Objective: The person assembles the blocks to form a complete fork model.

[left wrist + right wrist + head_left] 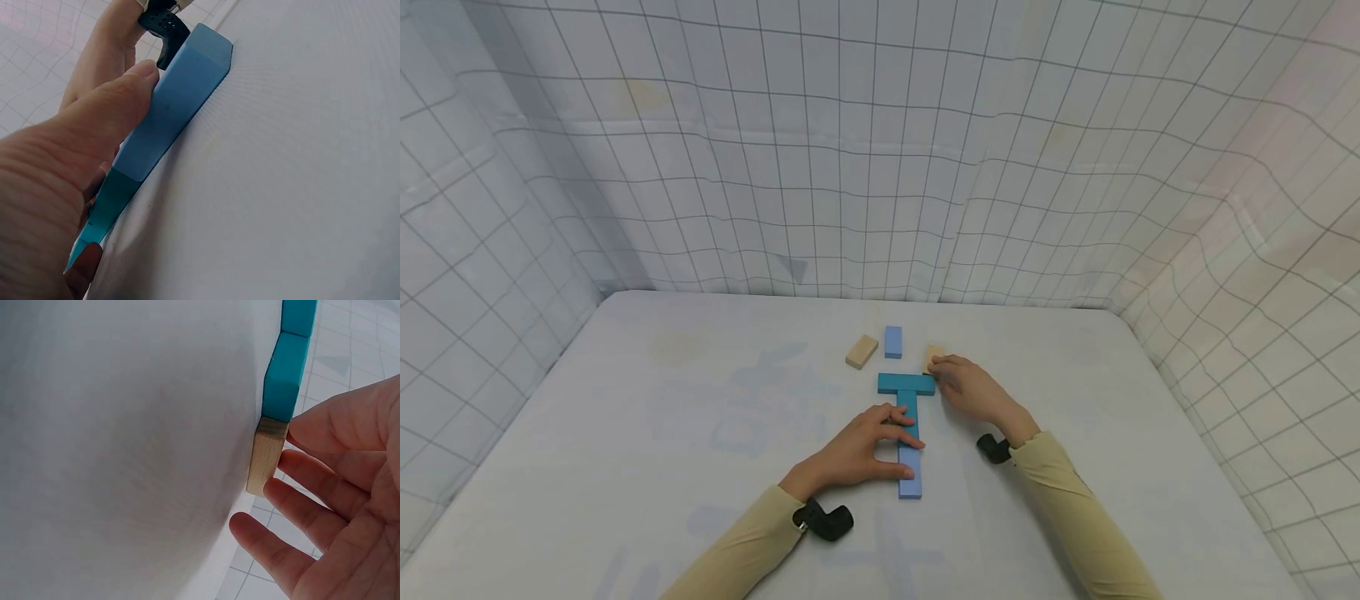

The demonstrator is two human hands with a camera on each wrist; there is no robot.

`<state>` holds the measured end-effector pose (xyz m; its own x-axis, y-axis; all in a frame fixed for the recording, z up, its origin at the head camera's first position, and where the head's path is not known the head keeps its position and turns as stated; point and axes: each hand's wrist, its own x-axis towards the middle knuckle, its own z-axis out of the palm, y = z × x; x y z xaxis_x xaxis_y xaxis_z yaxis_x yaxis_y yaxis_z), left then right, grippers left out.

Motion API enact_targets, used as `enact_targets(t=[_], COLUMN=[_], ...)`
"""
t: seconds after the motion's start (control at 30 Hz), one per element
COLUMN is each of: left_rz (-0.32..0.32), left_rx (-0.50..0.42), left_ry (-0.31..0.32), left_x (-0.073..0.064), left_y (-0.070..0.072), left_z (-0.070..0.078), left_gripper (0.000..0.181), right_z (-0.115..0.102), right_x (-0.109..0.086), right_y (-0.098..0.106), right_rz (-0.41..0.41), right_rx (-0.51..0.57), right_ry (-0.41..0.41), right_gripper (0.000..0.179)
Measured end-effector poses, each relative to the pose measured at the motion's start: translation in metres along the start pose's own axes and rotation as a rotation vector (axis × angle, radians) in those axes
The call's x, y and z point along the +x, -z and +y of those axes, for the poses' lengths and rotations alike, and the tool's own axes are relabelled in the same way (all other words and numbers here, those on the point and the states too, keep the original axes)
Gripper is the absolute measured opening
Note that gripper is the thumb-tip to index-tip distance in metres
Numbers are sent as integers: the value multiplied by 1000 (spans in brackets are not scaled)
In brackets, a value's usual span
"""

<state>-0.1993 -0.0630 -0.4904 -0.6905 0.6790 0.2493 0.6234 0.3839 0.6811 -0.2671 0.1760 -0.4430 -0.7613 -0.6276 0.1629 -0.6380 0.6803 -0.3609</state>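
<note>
Two teal blocks form a T shape, a crossbar block (895, 382) with a stem block (907, 402) below it; a light blue block (910, 487) continues the stem. Over this stem lies my left hand (868, 446), fingers spread on the teal part. Its thumb (128, 94) presses on the light blue block. My right hand (973, 390) holds a plain wooden block (265, 459) between thumb and fingers, right at the crossbar's right end. In the head view its fingers partly cover that block.
Behind the T, another wooden block (862, 352) lies at an angle beside a second light blue block (892, 342). The white table (647, 433) is enclosed by a grid-patterned curtain (880, 183) at the back and sides. Each wrist carries a small black camera.
</note>
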Motion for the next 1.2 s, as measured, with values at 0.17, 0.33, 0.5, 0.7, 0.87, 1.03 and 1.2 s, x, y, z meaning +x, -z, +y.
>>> enact_targets(t=[0.17,0.33,0.5,0.7,0.87,1.03,1.2], left_rz=[-1,-3,-7,-10,-7,-9,-9], left_rx=[-2,2,-1,1,1,-3,-8], left_ry=[3,3,5,6,-1,-1,1], left_x=[0,-1,-1,-1,0,0,-1], left_y=[0,0,1,2,2,1,2], left_z=[1,1,2,3,2,2,3], left_gripper=[39,39,38,39,39,39,39], right_z=[-1,0,0,1,0,0,-1], right_x=[-1,-1,-1,1,1,1,1], right_y=[0,-1,-3,-5,-5,-5,-5], right_rz=[-1,-1,3,18,25,20,17], right_rx=[12,30,43,15,8,6,12], right_ry=[-3,-14,-26,-19,-13,-28,-32], right_gripper=[32,34,35,34,33,33,33])
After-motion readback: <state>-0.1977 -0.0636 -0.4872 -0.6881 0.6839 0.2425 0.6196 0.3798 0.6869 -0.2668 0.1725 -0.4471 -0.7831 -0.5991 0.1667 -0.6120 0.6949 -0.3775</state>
